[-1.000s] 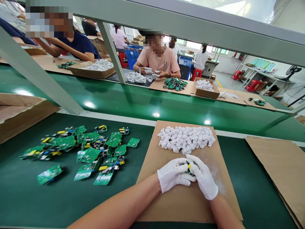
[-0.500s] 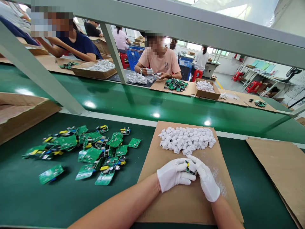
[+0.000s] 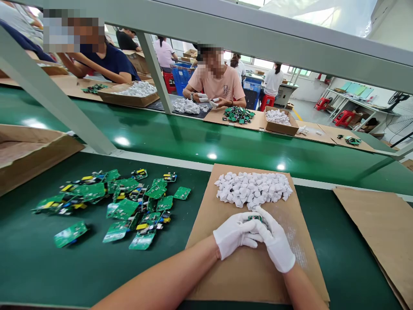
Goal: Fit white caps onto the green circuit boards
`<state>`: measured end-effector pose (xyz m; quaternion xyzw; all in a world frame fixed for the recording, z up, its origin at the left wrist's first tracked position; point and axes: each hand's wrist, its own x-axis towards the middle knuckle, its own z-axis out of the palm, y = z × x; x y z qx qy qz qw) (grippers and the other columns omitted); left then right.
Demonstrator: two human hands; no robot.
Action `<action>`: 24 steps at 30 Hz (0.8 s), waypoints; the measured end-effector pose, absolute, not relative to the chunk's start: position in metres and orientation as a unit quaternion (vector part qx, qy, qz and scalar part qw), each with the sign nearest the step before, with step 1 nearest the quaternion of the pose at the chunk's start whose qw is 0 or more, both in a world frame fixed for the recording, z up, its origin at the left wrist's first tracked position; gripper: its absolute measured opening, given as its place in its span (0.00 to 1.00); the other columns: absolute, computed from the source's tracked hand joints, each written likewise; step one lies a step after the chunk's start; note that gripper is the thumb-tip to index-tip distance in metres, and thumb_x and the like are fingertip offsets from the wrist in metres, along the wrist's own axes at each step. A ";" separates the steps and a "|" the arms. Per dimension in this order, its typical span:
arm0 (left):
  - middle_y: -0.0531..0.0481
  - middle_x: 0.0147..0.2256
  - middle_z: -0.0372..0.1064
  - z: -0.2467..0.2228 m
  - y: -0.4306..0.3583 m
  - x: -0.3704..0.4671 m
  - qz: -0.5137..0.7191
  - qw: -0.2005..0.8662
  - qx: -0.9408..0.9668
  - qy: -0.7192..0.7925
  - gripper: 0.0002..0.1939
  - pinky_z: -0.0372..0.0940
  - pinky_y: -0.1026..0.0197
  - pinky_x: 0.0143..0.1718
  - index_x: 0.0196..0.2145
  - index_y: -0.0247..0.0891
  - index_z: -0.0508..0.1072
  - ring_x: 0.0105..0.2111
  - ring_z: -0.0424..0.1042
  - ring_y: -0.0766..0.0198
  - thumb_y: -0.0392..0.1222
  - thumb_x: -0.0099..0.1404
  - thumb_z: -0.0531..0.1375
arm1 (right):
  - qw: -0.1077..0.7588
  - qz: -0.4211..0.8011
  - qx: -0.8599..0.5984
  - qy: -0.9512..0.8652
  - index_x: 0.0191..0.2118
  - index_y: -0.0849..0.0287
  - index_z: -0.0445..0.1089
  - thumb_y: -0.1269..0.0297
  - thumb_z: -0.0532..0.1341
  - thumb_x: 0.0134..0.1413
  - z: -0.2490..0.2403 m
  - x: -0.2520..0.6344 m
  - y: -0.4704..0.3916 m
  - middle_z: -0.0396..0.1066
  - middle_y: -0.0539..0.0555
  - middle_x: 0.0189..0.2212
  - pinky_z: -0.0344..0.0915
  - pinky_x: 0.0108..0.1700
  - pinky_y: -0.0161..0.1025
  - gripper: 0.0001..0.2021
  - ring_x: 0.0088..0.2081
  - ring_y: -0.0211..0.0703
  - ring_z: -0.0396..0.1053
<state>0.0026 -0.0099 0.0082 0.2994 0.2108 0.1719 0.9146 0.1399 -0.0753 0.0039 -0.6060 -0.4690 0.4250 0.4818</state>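
**Small green circuit board [image 3: 254, 218] held above a flat brown cardboard sheet [image 3: 226, 280]**

The left hand [image 3: 234, 234], in a white fabric glove, curls its fingers around the board from the left. The right hand [image 3: 275, 245], gloved alike, closes on it from the other side, the fingers of both hands meeting around it. Exactly which fingertips pinch it cannot be told. The board sits between the palms, over the middle of the cardboard sheet, its green face partly showing.

On the far part of the sheet, just beyond the hands, lies a dense heap of small white pieces [image 3: 253, 187]. Pale streaks [image 3: 297, 249] mark the sheet beside the right hand; whether print or scuffs, they cannot be read.

Left of the sheet, a loose pile of green circuit boards with yellow, black and white components [image 3: 122, 209] spreads over the dark green desk [image 3: 64, 275]. Farther left stands an open brown cardboard tray [image 3: 41, 161]. Right of the sheet lies flat brown cardboard [image 3: 377, 224].

Beyond the sheet, past a glossy green strip [image 3: 193, 142], a co-worker's pink shirt [image 3: 222, 86] bears a dark motif, too small to read.
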 end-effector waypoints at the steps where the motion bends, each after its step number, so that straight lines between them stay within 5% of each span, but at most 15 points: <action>1: 0.44 0.33 0.70 0.009 -0.011 0.004 0.179 0.900 0.324 0.229 0.18 0.64 0.67 0.26 0.43 0.35 0.69 0.29 0.72 0.65 0.43 0.56 0.61 | 0.488 0.433 -0.595 -0.470 0.55 0.55 0.61 0.57 0.57 0.55 0.004 0.139 -0.075 0.68 0.55 0.50 0.65 0.50 0.43 0.22 0.50 0.47 0.66; 7: 0.44 0.31 0.70 0.006 -0.011 0.006 0.196 0.884 0.355 0.232 0.20 0.65 0.67 0.23 0.43 0.35 0.69 0.28 0.72 0.64 0.46 0.54 0.62 | 0.502 0.448 -0.584 -0.453 0.56 0.55 0.61 0.58 0.57 0.55 0.003 0.140 -0.074 0.68 0.55 0.50 0.66 0.50 0.44 0.22 0.50 0.48 0.66; 15: 0.47 0.24 0.69 0.001 -0.011 0.012 0.210 0.821 0.455 0.273 0.12 0.54 0.73 0.13 0.30 0.31 0.71 0.19 0.63 0.72 0.44 0.51 0.61 | 0.493 0.459 -0.593 -0.441 0.55 0.59 0.62 0.60 0.59 0.52 0.004 0.136 -0.074 0.72 0.57 0.45 0.67 0.48 0.44 0.23 0.47 0.49 0.68; 24: 0.47 0.31 0.68 0.007 -0.010 0.005 0.198 0.902 0.329 0.198 0.17 0.63 0.69 0.25 0.40 0.36 0.68 0.30 0.69 0.67 0.48 0.55 0.60 | 0.497 0.424 -0.598 -0.465 0.54 0.56 0.64 0.56 0.56 0.54 -0.001 0.144 -0.074 0.70 0.54 0.48 0.66 0.47 0.38 0.21 0.47 0.45 0.68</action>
